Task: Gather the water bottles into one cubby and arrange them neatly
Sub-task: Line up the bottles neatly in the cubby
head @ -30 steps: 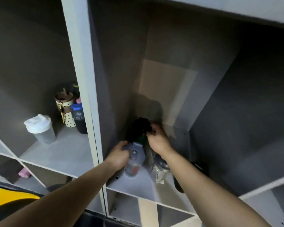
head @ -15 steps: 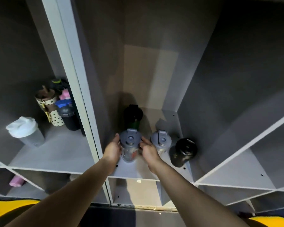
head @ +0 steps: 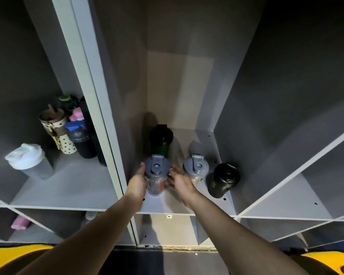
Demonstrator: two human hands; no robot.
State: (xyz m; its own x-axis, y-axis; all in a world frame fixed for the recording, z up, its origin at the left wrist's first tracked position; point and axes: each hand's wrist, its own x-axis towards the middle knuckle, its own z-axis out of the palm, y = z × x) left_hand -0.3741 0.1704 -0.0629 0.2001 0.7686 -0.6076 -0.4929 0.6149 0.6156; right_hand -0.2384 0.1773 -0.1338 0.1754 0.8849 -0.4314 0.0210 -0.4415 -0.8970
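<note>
In the left cubby stand a white-lidded shaker, a dotted bottle and a dark shaker, with more bottles bunched behind them. In the middle cubby the left hand lies flat on a grey-lidded bottle. The right hand is spread, just off its other side. Behind stands a green bottle. To the right come a second grey-lidded bottle and a black bottle.

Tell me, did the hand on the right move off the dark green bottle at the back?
Yes. The right hand came forward from the dark green bottle at the back of the cubby to the front, beside the grey-lidded shaker, with open fingers.
</note>
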